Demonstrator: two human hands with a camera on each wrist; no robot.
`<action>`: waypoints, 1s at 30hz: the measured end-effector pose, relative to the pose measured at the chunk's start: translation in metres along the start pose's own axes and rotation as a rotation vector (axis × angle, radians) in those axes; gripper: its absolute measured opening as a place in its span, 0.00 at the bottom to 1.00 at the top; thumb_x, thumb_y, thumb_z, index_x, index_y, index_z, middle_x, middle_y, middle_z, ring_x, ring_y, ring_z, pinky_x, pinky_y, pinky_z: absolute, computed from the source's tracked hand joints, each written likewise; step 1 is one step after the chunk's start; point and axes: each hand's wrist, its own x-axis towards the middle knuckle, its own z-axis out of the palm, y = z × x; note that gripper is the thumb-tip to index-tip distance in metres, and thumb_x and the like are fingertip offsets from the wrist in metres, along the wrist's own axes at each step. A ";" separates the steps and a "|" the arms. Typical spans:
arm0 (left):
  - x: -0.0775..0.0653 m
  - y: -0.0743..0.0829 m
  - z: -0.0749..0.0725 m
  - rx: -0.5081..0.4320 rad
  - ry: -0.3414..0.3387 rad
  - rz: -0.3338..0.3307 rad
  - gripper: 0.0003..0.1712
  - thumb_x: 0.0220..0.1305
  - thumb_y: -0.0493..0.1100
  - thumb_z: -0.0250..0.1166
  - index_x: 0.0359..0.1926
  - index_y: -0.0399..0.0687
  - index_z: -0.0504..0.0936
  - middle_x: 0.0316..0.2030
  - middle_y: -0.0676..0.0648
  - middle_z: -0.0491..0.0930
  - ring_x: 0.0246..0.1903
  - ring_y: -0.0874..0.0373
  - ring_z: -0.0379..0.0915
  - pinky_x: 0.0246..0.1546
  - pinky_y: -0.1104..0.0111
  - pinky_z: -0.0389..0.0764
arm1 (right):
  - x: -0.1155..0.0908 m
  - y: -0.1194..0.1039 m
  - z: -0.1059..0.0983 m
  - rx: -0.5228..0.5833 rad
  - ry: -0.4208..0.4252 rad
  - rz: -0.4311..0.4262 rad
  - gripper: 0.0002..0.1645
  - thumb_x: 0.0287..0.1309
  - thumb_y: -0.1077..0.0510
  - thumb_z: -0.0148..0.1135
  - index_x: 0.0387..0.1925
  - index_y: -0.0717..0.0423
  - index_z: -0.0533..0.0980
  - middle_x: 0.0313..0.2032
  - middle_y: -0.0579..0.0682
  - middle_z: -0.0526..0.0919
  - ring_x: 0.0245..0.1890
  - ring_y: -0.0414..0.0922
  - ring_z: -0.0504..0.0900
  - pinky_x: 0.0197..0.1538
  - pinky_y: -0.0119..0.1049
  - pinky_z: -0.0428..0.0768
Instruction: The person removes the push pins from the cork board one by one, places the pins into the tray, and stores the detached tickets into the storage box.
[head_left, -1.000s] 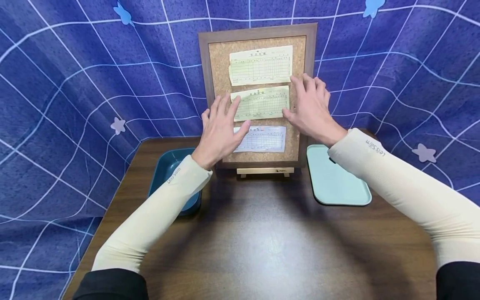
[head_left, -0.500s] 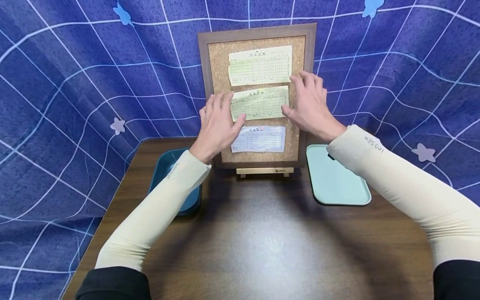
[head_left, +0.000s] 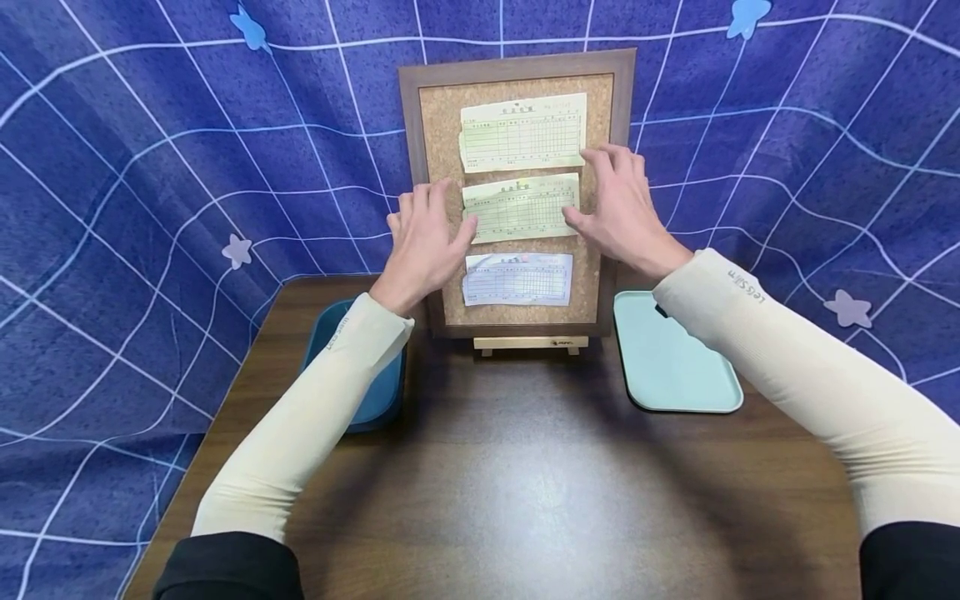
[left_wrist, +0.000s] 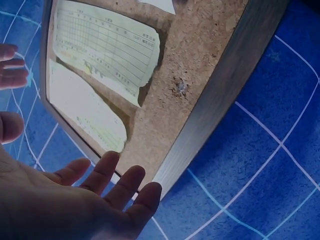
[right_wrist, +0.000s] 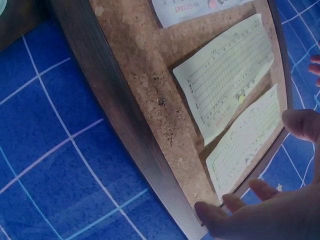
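Note:
A framed corkboard [head_left: 441, 125] stands upright with three form slips pinned in a column. The top slip [head_left: 525, 137] and middle slip [head_left: 517, 212] are pale green; the bottom slip [head_left: 517, 283] is bluish white. A yellow pin [right_wrist: 241, 99] marks the middle slip's upper edge. My left hand [head_left: 423, 246] is at the board's left side, fingers spread and slightly bent, thumb near the middle slip's left edge. At the right side, my right hand [head_left: 622, 212] has thumb and fingers apart near the slips' right edges. Neither hand holds anything.
The board rests on a small wooden stand [head_left: 531, 342] on the brown table [head_left: 540, 500]. A dark blue tray [head_left: 386, 400] sits at the left, partly behind my left sleeve. At the right lies a pale mint tray [head_left: 678, 367]. A blue curtain [head_left: 150, 250] hangs behind.
My left hand has drawn left, away from the middle and bottom slips, uncovering their left edges. My right hand has barely moved. The slips stay in place.

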 end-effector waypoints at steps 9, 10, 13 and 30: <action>0.005 -0.005 0.000 -0.008 0.019 -0.034 0.35 0.67 0.58 0.49 0.66 0.42 0.59 0.56 0.41 0.63 0.55 0.45 0.52 0.49 0.53 0.52 | 0.007 0.002 0.001 0.014 -0.031 -0.003 0.39 0.55 0.51 0.63 0.65 0.61 0.61 0.64 0.60 0.55 0.61 0.55 0.55 0.61 0.47 0.59; 0.005 -0.006 0.000 -0.013 0.018 -0.040 0.35 0.67 0.58 0.49 0.66 0.42 0.58 0.56 0.41 0.63 0.55 0.45 0.52 0.49 0.53 0.52 | 0.008 0.002 0.001 0.013 -0.033 0.004 0.39 0.55 0.51 0.63 0.65 0.61 0.61 0.64 0.60 0.56 0.60 0.55 0.55 0.60 0.47 0.59; 0.006 -0.008 -0.001 -0.027 0.014 -0.055 0.35 0.68 0.58 0.49 0.67 0.42 0.58 0.57 0.41 0.64 0.55 0.45 0.52 0.49 0.53 0.52 | 0.010 0.003 0.001 0.013 -0.033 0.021 0.38 0.55 0.52 0.62 0.65 0.61 0.62 0.62 0.60 0.57 0.58 0.56 0.56 0.58 0.47 0.60; 0.016 -0.022 -0.002 -0.093 0.080 -0.063 0.33 0.67 0.57 0.49 0.63 0.38 0.62 0.49 0.43 0.67 0.50 0.48 0.55 0.51 0.59 0.58 | 0.016 0.003 -0.005 0.002 -0.075 0.050 0.29 0.58 0.52 0.60 0.59 0.60 0.68 0.58 0.61 0.62 0.55 0.56 0.57 0.54 0.47 0.62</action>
